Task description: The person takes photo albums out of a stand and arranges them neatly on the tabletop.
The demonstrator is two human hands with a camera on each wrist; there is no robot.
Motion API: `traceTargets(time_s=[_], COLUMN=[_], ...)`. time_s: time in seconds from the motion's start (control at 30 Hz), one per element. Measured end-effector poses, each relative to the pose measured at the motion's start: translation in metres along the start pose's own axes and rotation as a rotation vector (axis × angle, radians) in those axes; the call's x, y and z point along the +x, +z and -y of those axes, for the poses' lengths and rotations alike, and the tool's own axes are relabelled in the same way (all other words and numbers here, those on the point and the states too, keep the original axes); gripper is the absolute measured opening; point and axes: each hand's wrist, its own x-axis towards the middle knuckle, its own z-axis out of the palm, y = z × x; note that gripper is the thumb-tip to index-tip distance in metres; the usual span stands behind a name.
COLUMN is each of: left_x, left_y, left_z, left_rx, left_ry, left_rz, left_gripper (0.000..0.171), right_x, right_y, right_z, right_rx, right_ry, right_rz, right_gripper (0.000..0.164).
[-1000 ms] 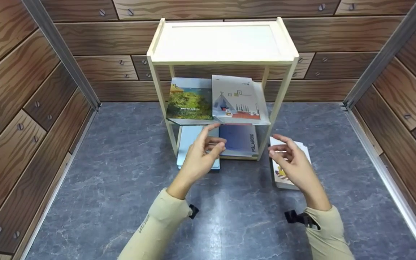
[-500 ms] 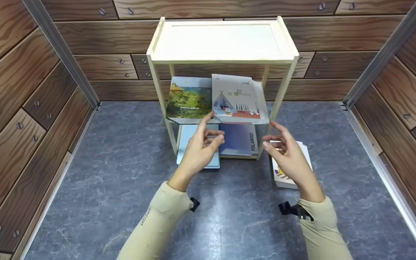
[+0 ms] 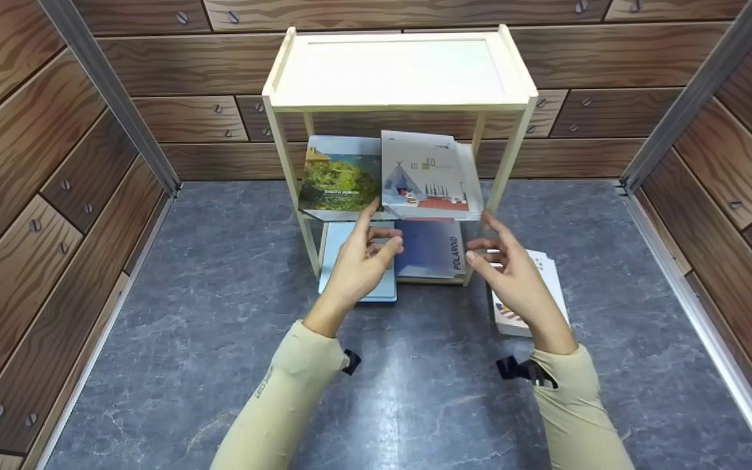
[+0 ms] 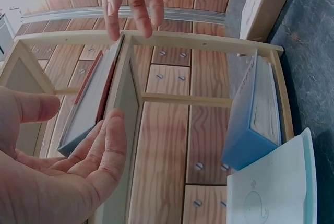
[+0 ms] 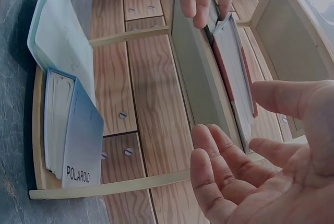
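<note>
A wooden shelf rack [image 3: 392,68] stands ahead. On its middle shelf lie a green landscape photo album [image 3: 340,173] and a pale album with a tent picture [image 3: 431,170]. My left hand [image 3: 358,261] is at the pale album's near left corner, index finger extended. My right hand [image 3: 510,274] is at its near right corner, fingers loosely bent. Both palms face inward, and neither hand grips anything. In the right wrist view the pale album's page edge [image 5: 232,62] shows between the hands. Whether the fingertips touch it, I cannot tell.
On the bottom shelf are a blue POLAROID album [image 3: 425,251] and a light blue album [image 3: 343,251], which juts past the front. A thick white book or album [image 3: 549,281] lies on the grey floor [image 3: 219,339] to the right, partly behind my right hand. Wood-patterned walls [image 3: 637,111] surround the area.
Both hands have moved forward and up toward the middle shelf, the right hand also leftward, away from the white book on the floor. The albums look unmoved.
</note>
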Motion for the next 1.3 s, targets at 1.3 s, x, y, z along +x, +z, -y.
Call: traceTargets(time_s=[1.3], left_x=[0.0017], left_y=[-0.0022], left_z=[-0.0007], left_rx=[-0.012], left_ry=[0.022], left_rz=[0.011], left_gripper=[0.076], right_x=[0.0063], right_y=[-0.0033], right_z=[-0.0013], right_rx=[-0.007], right_ry=[-0.020], right_rz=[0.000], right_gripper=[0.068])
